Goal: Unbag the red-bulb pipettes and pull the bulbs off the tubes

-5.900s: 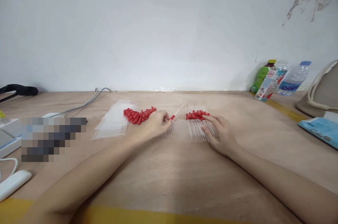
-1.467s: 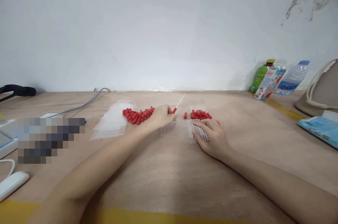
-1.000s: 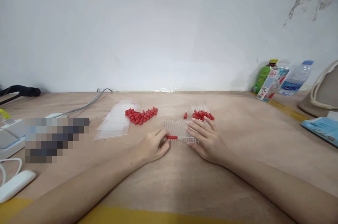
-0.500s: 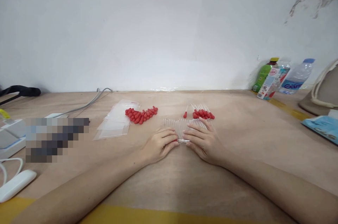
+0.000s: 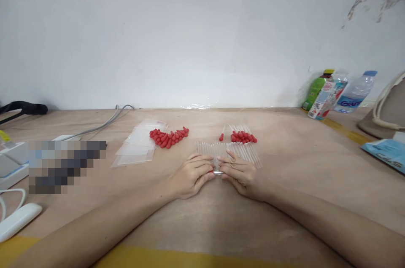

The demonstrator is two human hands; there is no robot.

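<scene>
My left hand [image 5: 193, 174] is closed on a red rubber bulb [image 5: 211, 171], of which only a sliver shows at the fingertips. From it a clear glass dropper tube [image 5: 217, 172] runs across to my right hand [image 5: 241, 174], whose thumb and fingers close on it. Whether the tube is inside the bulb is hidden. Just beyond the fingers lies a row of glass tubes [image 5: 205, 148], partly covered by my right hand. Behind that row are several droppers with red bulbs [image 5: 243, 136], and a single dropper [image 5: 221, 137] lies to their left. Loose red bulbs [image 5: 169, 138] form a pile beyond my left hand.
Clear plastic bags [image 5: 134, 150] lie left of the loose bulbs. At far left are a white power strip [image 5: 14, 171], a grey cable [image 5: 101, 125] and a blurred-out object [image 5: 66, 167]. Bottles [image 5: 356, 93], a carton [image 5: 327, 97] and a blue packet [image 5: 386, 154] are at right.
Both hands have come slightly nearer to me, and the gap between them has narrowed. My right hand's fingers have drawn together and uncovered more of the tube row.
</scene>
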